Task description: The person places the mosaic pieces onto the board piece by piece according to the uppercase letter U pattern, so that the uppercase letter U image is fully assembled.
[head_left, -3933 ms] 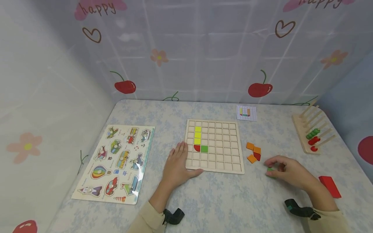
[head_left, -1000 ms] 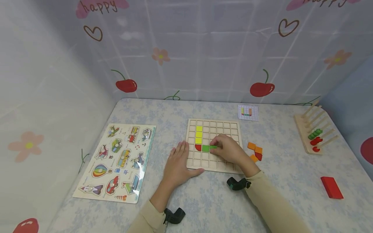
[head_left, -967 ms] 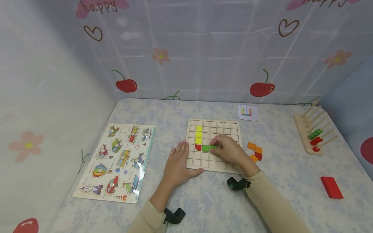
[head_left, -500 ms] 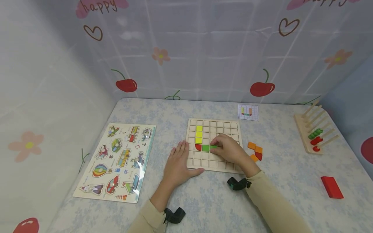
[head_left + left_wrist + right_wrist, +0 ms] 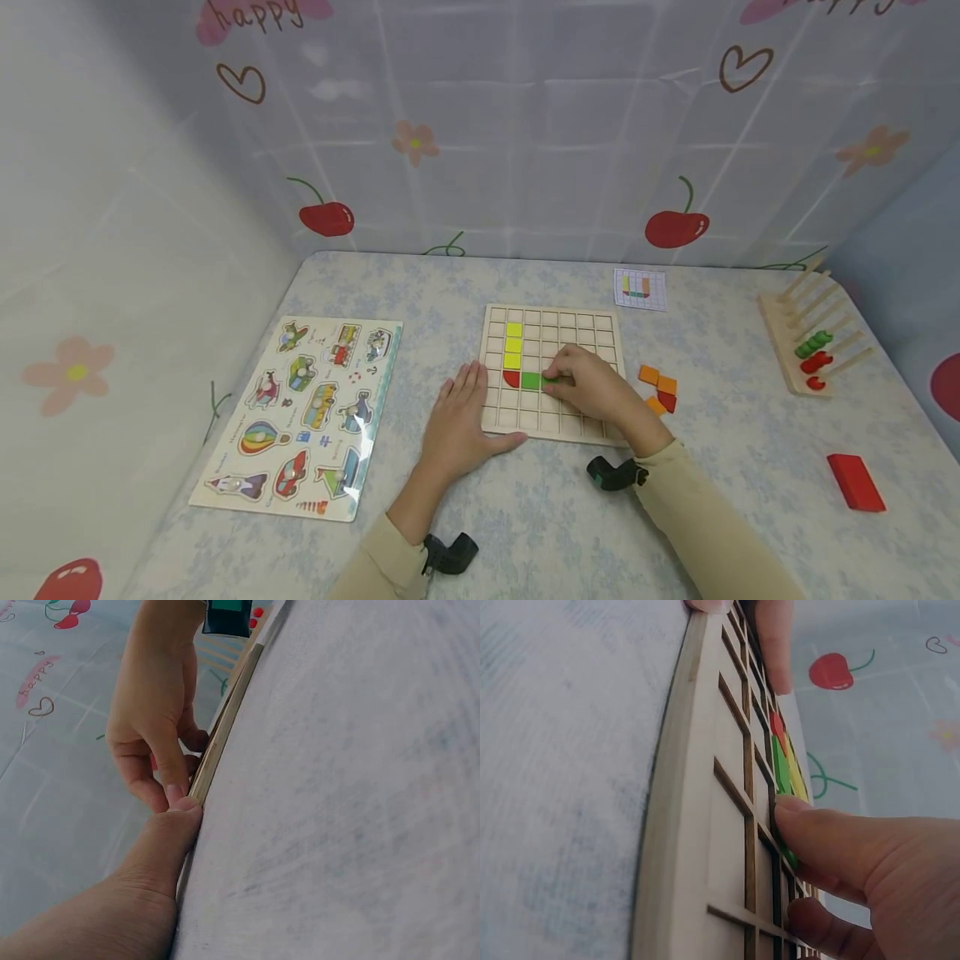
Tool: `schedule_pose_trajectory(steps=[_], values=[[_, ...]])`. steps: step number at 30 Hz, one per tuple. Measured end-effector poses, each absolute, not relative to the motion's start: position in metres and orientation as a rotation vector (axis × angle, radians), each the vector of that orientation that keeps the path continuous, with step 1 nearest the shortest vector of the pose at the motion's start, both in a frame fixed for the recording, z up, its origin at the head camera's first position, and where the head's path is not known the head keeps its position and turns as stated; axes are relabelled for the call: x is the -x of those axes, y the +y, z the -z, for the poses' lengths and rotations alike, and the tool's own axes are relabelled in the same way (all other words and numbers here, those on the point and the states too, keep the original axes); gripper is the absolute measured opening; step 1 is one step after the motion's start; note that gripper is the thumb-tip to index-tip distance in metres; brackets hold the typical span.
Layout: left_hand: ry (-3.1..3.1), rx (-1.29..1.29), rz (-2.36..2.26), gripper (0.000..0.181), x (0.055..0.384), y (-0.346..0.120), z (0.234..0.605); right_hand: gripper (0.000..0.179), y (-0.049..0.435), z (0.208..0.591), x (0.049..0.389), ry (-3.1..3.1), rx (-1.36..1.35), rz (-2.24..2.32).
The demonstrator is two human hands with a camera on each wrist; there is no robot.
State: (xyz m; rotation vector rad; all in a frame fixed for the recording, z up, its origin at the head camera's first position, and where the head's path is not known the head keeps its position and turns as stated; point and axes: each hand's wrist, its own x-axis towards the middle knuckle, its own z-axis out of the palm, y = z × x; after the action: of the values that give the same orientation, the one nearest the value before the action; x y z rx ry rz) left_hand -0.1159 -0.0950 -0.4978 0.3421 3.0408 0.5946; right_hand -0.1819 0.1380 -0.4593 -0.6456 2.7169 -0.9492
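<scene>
A wooden grid board (image 5: 585, 421) lies mid-table. Three yellow square tiles (image 5: 513, 344) run down one column on it, with a red rounded tile (image 5: 512, 379) below them and a green square tile (image 5: 530, 381) beside the red one. My right hand (image 5: 592, 387) pinches a second green tile (image 5: 786, 853) between thumb and fingers, over the cell just right of the first; the fingers hide most of it. Flat along the board's left side rests my left hand (image 5: 453, 425), fingers straight, its thumb (image 5: 176, 832) stretched along the near edge.
Right of the board lie several orange tiles (image 5: 648, 374) and a red tile (image 5: 667, 402). A pattern card (image 5: 640, 290) is behind them. A peg stand with beads (image 5: 787, 358) and a red block (image 5: 856, 482) stand far right, a picture puzzle (image 5: 300, 417) at left.
Since the earliest frame my right hand has carried the green tile from the table at right leftward onto the board. In the last second it has barely moved; the left hand stays put.
</scene>
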Motion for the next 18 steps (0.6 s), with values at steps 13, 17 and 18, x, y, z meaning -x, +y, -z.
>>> schedule_pose_trajectory(steps=[13, 17, 18], values=[[3.047, -0.342, -0.595, 0.124, 0.116, -0.094, 0.499, 0.016, 0.15, 0.459, 0.179, 2.707, 0.664, 1.009], [3.044, -0.338, -0.606, 0.123, 0.116, -0.094, 0.499, 0.021, 0.162, 0.457, 0.176, 2.721, 0.624, 1.03], [3.044, -0.338, -0.61, 0.123, 0.116, -0.094, 0.499, 0.022, 0.165, 0.456, 0.176, 2.728, 0.624, 1.034]])
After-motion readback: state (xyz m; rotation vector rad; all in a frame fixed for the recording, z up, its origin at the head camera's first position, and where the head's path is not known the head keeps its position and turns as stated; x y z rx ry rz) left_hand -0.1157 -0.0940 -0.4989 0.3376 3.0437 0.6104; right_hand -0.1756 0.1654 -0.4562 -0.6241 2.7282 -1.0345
